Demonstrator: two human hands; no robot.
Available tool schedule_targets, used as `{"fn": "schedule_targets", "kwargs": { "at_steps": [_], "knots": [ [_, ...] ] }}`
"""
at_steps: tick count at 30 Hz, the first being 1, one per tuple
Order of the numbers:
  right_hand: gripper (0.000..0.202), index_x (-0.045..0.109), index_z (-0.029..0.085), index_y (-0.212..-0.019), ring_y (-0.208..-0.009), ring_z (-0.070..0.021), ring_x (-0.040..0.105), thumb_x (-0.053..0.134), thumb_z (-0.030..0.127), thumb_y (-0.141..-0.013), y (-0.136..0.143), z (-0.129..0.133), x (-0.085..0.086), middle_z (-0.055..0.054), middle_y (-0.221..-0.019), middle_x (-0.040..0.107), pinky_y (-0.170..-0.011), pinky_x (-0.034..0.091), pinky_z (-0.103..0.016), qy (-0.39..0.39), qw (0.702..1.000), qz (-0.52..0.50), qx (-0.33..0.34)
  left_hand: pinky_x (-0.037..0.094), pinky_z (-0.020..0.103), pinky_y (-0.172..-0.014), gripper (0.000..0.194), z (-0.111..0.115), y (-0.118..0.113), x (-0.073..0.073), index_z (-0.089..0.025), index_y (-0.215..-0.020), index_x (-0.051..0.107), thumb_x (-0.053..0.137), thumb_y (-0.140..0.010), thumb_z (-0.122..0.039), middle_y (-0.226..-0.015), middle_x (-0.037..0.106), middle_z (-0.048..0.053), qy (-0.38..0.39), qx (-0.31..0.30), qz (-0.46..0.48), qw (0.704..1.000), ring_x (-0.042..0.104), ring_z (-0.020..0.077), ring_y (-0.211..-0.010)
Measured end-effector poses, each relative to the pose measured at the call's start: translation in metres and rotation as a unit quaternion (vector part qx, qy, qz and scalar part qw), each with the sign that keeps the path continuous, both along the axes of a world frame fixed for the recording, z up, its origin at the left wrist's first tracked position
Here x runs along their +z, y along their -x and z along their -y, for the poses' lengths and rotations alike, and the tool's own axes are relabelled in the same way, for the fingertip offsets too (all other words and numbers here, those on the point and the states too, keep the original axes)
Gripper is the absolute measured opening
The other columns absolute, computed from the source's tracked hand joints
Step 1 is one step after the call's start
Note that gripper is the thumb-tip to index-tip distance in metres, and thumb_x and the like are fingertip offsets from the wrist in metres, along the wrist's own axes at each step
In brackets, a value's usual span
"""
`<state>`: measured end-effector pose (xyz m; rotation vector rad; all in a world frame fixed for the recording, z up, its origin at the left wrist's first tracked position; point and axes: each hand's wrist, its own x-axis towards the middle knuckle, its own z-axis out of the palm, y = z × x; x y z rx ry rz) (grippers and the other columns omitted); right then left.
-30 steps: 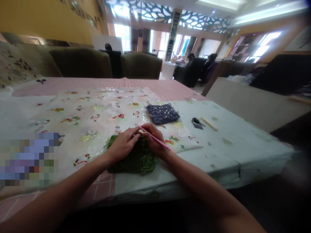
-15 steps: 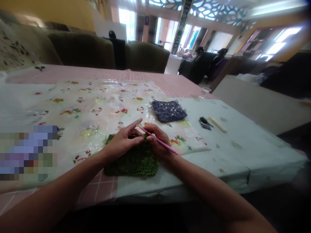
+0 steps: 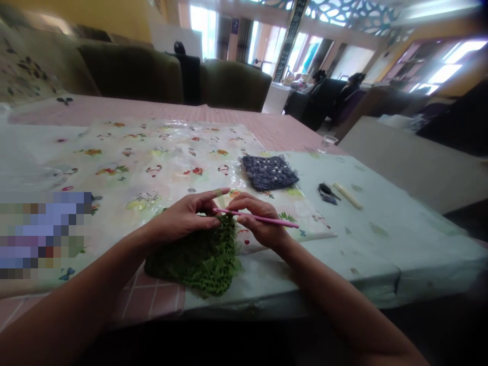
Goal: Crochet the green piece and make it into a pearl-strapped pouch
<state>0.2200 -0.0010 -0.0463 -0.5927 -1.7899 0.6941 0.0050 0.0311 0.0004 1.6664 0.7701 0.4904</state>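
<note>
A pink crochet hook (image 3: 272, 220) lies in the pinch of my right hand (image 3: 260, 216), its tip pointing left at the top edge of a green crochet piece (image 3: 208, 256). My left hand (image 3: 190, 212) grips that edge between thumb and fingers, with the index finger stretched out. A pale green strand (image 3: 221, 198) runs from the raised index finger down to the hook. The green piece hangs below my hands onto the table's near edge. Beyond them rests a dark blue-grey crocheted piece (image 3: 270, 173) with white beads.
Small dark scissors (image 3: 327, 193) and a cream stick (image 3: 347, 196) lie to the right on the pale green cover (image 3: 381, 254). A clear cup (image 3: 328, 143) stands farther back. Chairs (image 3: 234, 84) line the far side. A blurred-out patch covers the left.
The hook has swung flatter and its tip has moved lower. My right hand has shifted slightly right, away from the left. The green piece has turned, showing more of its ruffled right edge.
</note>
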Motion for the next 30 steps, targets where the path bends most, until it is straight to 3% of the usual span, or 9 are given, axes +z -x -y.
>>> {"fn": "schedule_targets", "kwargs": {
  "at_steps": [9,13,17,22,30],
  "knots": [
    [0.025,0.071,0.019,-0.108,-0.097,-0.0159,0.064,0.056,0.036,-0.097,-0.017,-0.001,0.014,-0.008,-0.102,0.070,-0.088,0.050,-0.034,0.031,0.992,0.096,0.078,0.041,0.029,-0.084,0.063,-0.007,0.006,0.009,-0.022,-0.141,0.053,0.067,-0.080,-0.023,-0.089,0.063,-0.001,-0.046,-0.030,-0.072,0.996,0.056,0.0141,-0.083],
    [0.020,0.069,0.017,-0.106,-0.096,-0.0152,0.063,0.056,0.028,-0.097,-0.020,0.000,0.017,-0.008,-0.100,0.068,-0.086,0.050,-0.032,0.033,0.989,0.125,0.077,0.042,0.028,-0.082,0.058,-0.005,0.006,0.009,-0.018,-0.138,0.057,0.065,-0.080,-0.026,-0.088,0.062,-0.001,-0.070,-0.012,-0.081,0.994,0.056,0.0136,-0.082],
    [0.016,0.066,0.017,-0.102,-0.092,-0.0147,0.062,0.052,0.023,-0.098,-0.017,0.000,0.014,-0.007,-0.099,0.067,-0.083,0.050,-0.030,0.007,0.985,0.165,0.044,0.044,0.028,-0.079,0.052,0.000,0.000,0.005,-0.016,-0.131,0.062,0.062,-0.079,-0.024,-0.086,0.063,0.000,-0.127,0.042,-0.095,0.986,0.057,0.0147,-0.080],
    [0.018,0.060,0.016,-0.097,-0.088,-0.0173,0.058,0.044,0.022,-0.099,-0.006,0.000,0.003,-0.009,-0.096,0.063,-0.079,0.049,-0.031,-0.096,0.963,0.250,-0.036,0.045,0.030,-0.084,0.045,0.007,-0.009,-0.006,-0.014,-0.123,0.066,0.058,-0.080,-0.021,-0.086,0.065,0.002,-0.229,0.112,-0.111,0.960,0.060,0.0169,-0.085],
    [0.023,0.052,0.019,-0.082,-0.078,-0.0182,0.053,0.040,0.026,-0.101,0.009,0.003,-0.007,-0.007,-0.083,0.059,-0.075,0.046,-0.030,-0.187,0.914,0.311,-0.179,0.046,0.027,-0.084,0.053,0.020,-0.018,-0.011,-0.018,-0.134,0.060,0.061,-0.081,-0.020,-0.085,0.066,-0.001,-0.238,0.170,-0.079,0.953,0.061,0.0155,-0.083]
  ]
}}
